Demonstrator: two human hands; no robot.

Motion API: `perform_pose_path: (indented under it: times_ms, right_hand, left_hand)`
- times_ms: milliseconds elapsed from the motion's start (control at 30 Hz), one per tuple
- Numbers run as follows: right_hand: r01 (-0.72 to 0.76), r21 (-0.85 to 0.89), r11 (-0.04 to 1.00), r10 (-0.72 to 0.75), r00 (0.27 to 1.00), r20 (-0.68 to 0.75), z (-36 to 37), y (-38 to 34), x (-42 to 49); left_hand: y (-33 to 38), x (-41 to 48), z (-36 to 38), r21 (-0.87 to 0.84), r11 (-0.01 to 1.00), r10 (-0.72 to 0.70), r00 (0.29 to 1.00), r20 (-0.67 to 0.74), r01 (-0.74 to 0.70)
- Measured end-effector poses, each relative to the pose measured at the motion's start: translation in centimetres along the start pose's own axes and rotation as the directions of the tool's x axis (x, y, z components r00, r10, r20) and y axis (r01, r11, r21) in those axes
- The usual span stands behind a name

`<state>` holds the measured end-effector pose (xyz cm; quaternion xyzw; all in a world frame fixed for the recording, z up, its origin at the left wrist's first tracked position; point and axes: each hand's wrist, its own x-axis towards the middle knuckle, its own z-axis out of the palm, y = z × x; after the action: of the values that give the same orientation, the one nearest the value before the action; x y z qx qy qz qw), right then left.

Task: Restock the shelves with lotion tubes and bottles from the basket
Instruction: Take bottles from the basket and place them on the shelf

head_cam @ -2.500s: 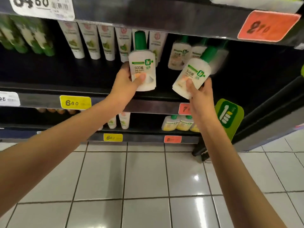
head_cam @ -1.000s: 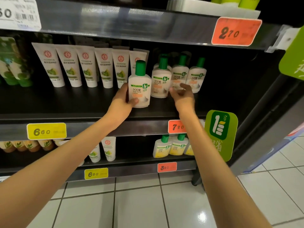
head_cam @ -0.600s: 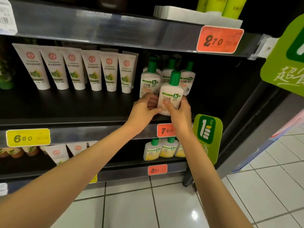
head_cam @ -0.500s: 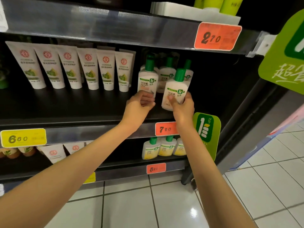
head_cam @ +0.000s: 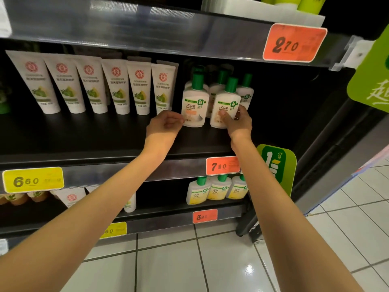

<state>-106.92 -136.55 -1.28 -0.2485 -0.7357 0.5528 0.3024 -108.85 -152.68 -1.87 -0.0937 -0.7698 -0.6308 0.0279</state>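
Two hands are up at the middle shelf (head_cam: 84, 135). The right hand (head_cam: 239, 123) grips the right-hand front lotion bottle (head_cam: 226, 102) low down, thumb across the label and fingers wrapped round its far side. That bottle stands upright with its base at the shelf, but the hand covers its bottom right corner, so I cannot see whether it sits flat. The left hand (head_cam: 163, 125) holds nothing. Its fingers are loosely curled in, the tips right at the lower left edge of the left-hand front lotion bottle (head_cam: 194, 106), which stands upright on the shelf just beside the other; whether they touch it I cannot tell. Behind these two, more green-capped bottles (head_cam: 245, 91) are mostly hidden, with only caps and slivers of label showing. Six white tubes (head_cam: 116, 85) stand cap-down in a row to the left, just beside the bottles, with more behind them in shadow. Bare dark board runs from the tubes forward to the shelf's front edge, where an orange price tag (head_cam: 222, 166) and a yellow price tag (head_cam: 32, 179) sit. More bare board lies right of the bottles, up to the dark side wall. Below, yellow-labelled bottles (head_cam: 216, 189) are partly cut off by the right forearm.
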Motion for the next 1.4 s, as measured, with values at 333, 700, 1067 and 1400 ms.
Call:
perform_pose_path:
  times_ms: [333, 700, 1067, 1400]
  right_hand:
    - [0.041, -0.019, 0.999, -0.039, 0.997, 0.06, 0.3, 0.5, 0.9]
    - [0.17, 0.147, 0.974, -0.171, 0.985, -0.007, -1.3, -1.4, -12.7]
    - [-0.211, 0.071, 0.975, -0.022, 0.227, 0.974, 8.7, -3.5, -39.3]
    - [-0.163, 0.102, 0.981, -0.122, -0.118, 0.986, 13.3, -8.6, -56.5]
  left_hand:
    - [-0.8, 0.2, 0.4, 0.104, 0.992, 0.078, 0.997, -0.019, -0.076]
    - [2.1, -7.3, -4.8, -0.044, 0.974, 0.204, 0.95, -0.237, -0.221]
    - [-4.2, -43.9, -35.0, 0.206, 0.837, -0.194, 0.627, -0.754, 0.507]
    - [-1.7, -56.8, -43.2, 0.145, 0.739, -0.096, 0.316, -0.944, 0.658]
